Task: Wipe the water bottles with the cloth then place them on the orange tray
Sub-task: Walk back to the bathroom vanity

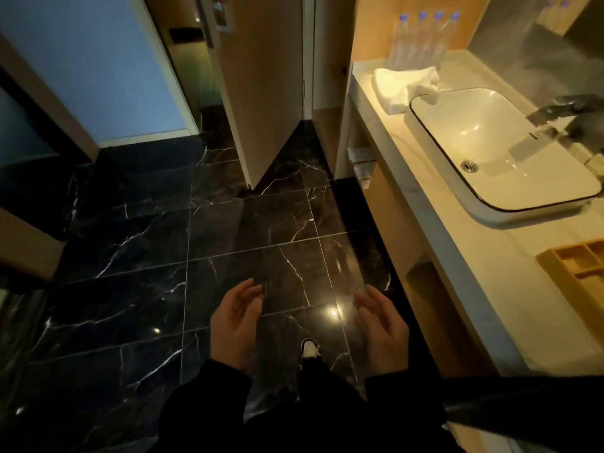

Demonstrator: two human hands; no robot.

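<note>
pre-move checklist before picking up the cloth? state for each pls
1. Both hands free: left hand and right hand are open and hold nothing. ok
2. Cloth in sight, on the counter beside the sink. ok
3. Four bottles upright at the counter's back, caps on. ok
4. Orange tray on the counter; only partly in frame, free space cannot tell.
5. Hands near the cloth: both over the floor, away from the counter. not ok
</note>
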